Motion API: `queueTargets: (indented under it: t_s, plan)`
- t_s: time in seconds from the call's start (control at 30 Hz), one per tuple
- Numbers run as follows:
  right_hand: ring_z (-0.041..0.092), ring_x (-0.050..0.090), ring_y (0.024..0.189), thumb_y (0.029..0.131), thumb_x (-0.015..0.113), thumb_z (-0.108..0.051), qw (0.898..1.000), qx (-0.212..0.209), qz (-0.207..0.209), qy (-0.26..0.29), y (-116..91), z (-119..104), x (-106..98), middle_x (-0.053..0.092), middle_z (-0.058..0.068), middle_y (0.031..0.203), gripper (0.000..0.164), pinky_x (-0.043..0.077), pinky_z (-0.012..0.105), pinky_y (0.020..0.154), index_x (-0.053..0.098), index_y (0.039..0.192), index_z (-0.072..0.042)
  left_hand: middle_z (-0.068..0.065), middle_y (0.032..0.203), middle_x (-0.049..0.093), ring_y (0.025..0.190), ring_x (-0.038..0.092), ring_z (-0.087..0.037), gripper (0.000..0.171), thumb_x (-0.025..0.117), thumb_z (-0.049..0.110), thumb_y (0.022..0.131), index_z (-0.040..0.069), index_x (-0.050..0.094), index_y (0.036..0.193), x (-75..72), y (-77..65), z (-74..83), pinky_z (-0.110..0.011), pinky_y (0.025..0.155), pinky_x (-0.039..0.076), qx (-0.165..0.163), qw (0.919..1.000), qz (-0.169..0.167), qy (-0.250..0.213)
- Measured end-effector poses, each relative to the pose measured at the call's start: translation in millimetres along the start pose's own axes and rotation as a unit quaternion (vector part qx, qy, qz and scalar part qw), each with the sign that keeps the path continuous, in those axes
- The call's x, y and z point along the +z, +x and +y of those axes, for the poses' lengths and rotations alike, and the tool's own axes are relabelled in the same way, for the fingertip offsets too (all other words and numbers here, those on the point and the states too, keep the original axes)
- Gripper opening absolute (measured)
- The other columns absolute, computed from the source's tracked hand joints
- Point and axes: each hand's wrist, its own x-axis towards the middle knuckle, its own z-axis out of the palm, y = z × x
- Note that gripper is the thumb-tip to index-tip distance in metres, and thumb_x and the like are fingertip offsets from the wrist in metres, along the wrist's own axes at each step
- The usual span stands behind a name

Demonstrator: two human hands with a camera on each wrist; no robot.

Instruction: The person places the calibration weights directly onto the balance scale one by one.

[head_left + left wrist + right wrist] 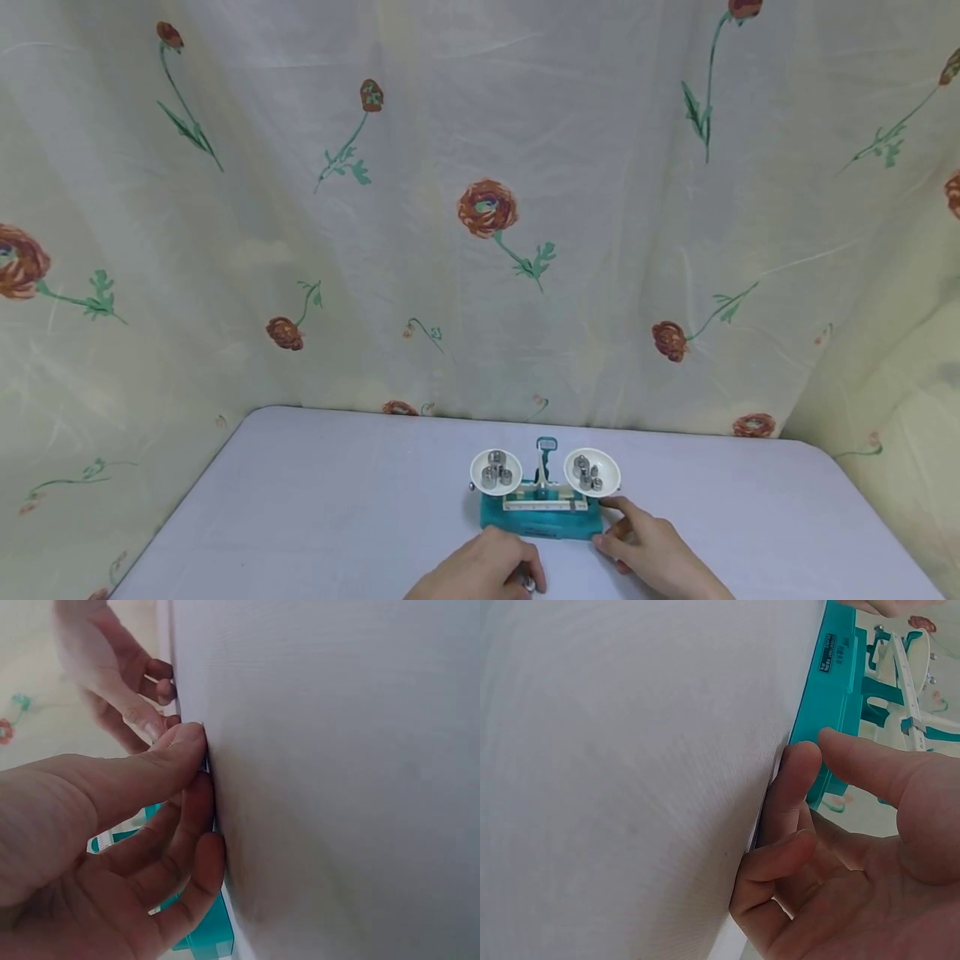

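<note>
A teal balance scale (pixel 540 522) stands on the table, with two white pans carrying metal weights. The left pan (pixel 475 471) and the right pan (pixel 617 483) hang at nearly the same height. In front of the base, my left hand (pixel 483 568) pinches a small shiny metal weight (pixel 529 584) close to the tabletop; the fingers largely hide it in the left wrist view. My right hand (pixel 656 546) holds the right end of the base, thumb at the front corner and index finger along the side. The right wrist view shows these fingertips against the teal base (pixel 832 682).
The white table (pixel 322 500) reaches out on both sides of the scale. Behind it hangs a pale curtain (pixel 585 250) printed with red flowers, which also closes in the left and right sides.
</note>
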Motion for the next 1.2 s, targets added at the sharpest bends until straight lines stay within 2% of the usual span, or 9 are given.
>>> queueTargets:
  t_s: [0.07, 0.17, 0.27, 0.33, 0.57, 0.83, 1.0, 1.2]
  plan:
    - [0.018, 0.059, 0.078, 0.1, 0.076, -0.029, 1.0, -0.002, 0.0, -0.003, 0.1, 0.3, -0.1, 0.067, 0.005, 0.094, 0.067, 0.047, 0.034, 0.074, 0.049, 0.154, 0.0, 0.01, 0.084, 0.071, 0.074, 0.055, -0.002, 0.019, 0.073, -0.001, 0.096, 0.015, 0.081, 0.099, -0.8, -0.3, 0.7, -0.017, 0.073, 0.051, -0.012, 0.9999, -0.002, 0.006]
    - [0.018, 0.059, 0.078, 0.1, 0.076, -0.028, 1.0, 0.0, 0.001, 0.001, -0.3, -0.1, 0.1, 0.067, 0.005, 0.094, 0.067, 0.047, 0.034, 0.075, 0.049, 0.154, 0.0, 0.012, 0.091, 0.066, 0.08, 0.054, -0.002, 0.016, 0.075, 0.006, 0.098, 0.021, 0.079, 0.104, -2.5, -1.4, 2.0, -0.019, 0.075, 0.052, -0.03, 0.9976, -0.001, 0.063]
    - [0.018, 0.059, 0.078, 0.1, 0.077, -0.028, 1.0, 0.0, 0.002, 0.0, -0.9, -0.1, 0.2, 0.067, 0.005, 0.093, 0.066, 0.047, 0.034, 0.075, 0.049, 0.153, 0.0, 0.014, 0.095, 0.06, 0.083, 0.053, -0.002, 0.013, 0.077, 0.015, 0.099, 0.027, 0.076, 0.104, -4.3, -2.3, 3.2, -0.02, 0.078, 0.052, -0.044, 0.9906, 0.002, 0.129]
    - [0.017, 0.059, 0.078, 0.1, 0.077, -0.028, 1.0, 0.0, 0.003, -0.002, -1.4, -0.4, 0.2, 0.067, 0.005, 0.093, 0.066, 0.047, 0.034, 0.075, 0.049, 0.153, 0.0, 0.015, 0.095, 0.06, 0.082, 0.053, -0.001, 0.011, 0.077, 0.017, 0.1, 0.027, 0.075, 0.103, -5.3, -2.0, 4.0, -0.019, 0.077, 0.053, -0.04, 0.9876, 0.001, 0.152]
    - [0.018, 0.059, 0.078, 0.1, 0.076, -0.028, 1.0, 0.001, 0.0, -0.002, -2.1, -1.9, 0.2, 0.066, 0.005, 0.094, 0.066, 0.047, 0.033, 0.075, 0.048, 0.153, 0.001, 0.015, 0.087, 0.065, 0.076, 0.056, 0.001, 0.008, 0.076, 0.015, 0.1, 0.023, 0.076, 0.102, -5.7, -1.6, 4.4, -0.017, 0.074, 0.053, -0.02, 0.9871, -0.003, 0.159]
    - [0.017, 0.059, 0.078, 0.1, 0.077, -0.029, 1.0, -0.001, -0.001, -0.008, -1.9, -1.9, -0.2, 0.066, 0.005, 0.094, 0.067, 0.046, 0.033, 0.075, 0.048, 0.153, 0.001, 0.016, 0.086, 0.064, 0.076, 0.056, 0.001, 0.011, 0.076, 0.014, 0.1, 0.025, 0.073, 0.101, -9.1, -4.3, 3.9, -0.017, 0.073, 0.053, -0.016, 0.9891, -0.002, 0.146]
    - [0.017, 0.059, 0.078, 0.1, 0.077, -0.029, 1.0, -0.002, 0.001, -0.01, -1.9, -2.3, 0.0, 0.066, 0.005, 0.094, 0.067, 0.046, 0.033, 0.075, 0.049, 0.153, 0.001, 0.017, 0.094, 0.066, 0.079, 0.055, 0.002, 0.012, 0.077, 0.017, 0.1, 0.028, 0.073, 0.104, -16.1, -8.5, 5.2, -0.017, 0.075, 0.053, -0.012, 0.9869, 0.025, 0.159]
    - [0.017, 0.059, 0.078, 0.1, 0.077, -0.028, 1.0, 0.001, 0.0, -0.007, -2.0, -3.4, 0.2, 0.066, 0.005, 0.094, 0.067, 0.046, 0.033, 0.074, 0.048, 0.153, 0.002, 0.018, 0.104, 0.069, 0.083, 0.056, 0.006, 0.013, 0.077, 0.019, 0.1, 0.028, 0.072, 0.109, -26.8, -16.2, 6.1, -0.016, 0.078, 0.053, 0.039, 0.9807, 0.076, 0.176]
